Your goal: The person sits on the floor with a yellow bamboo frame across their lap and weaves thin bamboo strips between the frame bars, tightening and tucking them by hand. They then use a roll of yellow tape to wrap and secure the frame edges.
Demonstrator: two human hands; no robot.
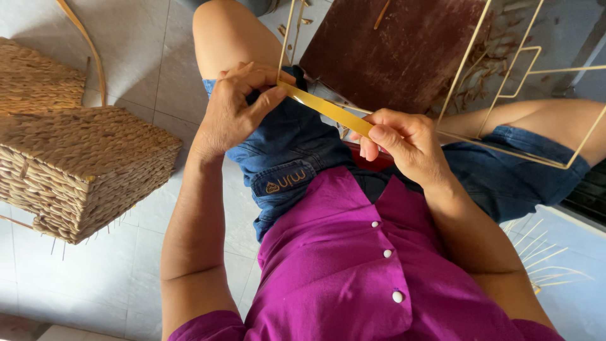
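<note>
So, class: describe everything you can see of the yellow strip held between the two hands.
The yellow strip is flat, narrow and smooth, like a split plant fibre or tape. It is pulled taut, slanting down from the left hand to the right hand, each pinching one end between thumb and fingers, above the lap.

Person wears a magenta short-sleeved shirt with a row of small white round buttons down the front, just below the right hand (pixel 404 142). Blue denim shorts with a stitched waistband patch sit beneath the left hand (pixel 237 107). Forearms and hands bare; no rings or watch visible.
</note>
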